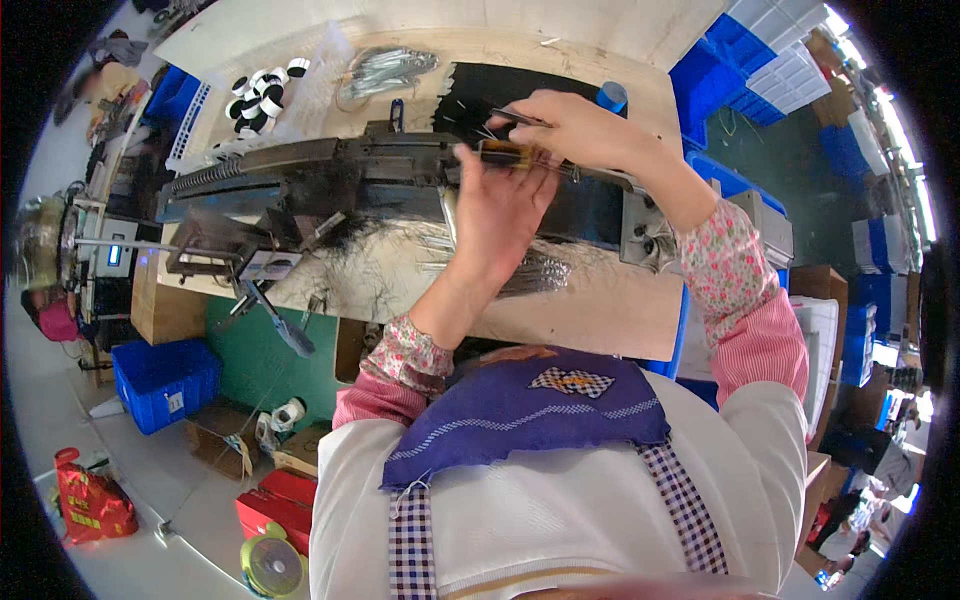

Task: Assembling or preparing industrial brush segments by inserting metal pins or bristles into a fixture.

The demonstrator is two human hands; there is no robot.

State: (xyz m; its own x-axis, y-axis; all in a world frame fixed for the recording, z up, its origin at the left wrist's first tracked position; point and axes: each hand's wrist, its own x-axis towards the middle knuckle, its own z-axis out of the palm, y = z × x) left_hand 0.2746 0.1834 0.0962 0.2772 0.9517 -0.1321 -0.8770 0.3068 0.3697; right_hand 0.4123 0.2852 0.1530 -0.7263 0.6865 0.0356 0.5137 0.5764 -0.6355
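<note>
My left hand (503,210) lies palm up against a long dark metal machine (370,165), thumb and fingers apart. Its fingertips are at a small amber-coloured piece (503,153) on the machine and are partly hidden there. Just above, my right hand (585,130) is closed around a slim dark tool (520,118) whose exact kind I cannot make out. Behind both hands spreads a black cloth (520,85) with a few thin pale strands on it. A blue roll (612,97) stands beside my right hand. Close to my left wrist rests a bundle of thin silvery strands (535,275).
A clear plastic basket (335,55) holds several black-and-white rolls (262,95). Another silvery bundle (385,72) lies beside it. Fine dark threads (365,265) litter the wooden table (600,310). A metal bracket fixture (225,250) juts from the left; blue crates (735,60) stand at right.
</note>
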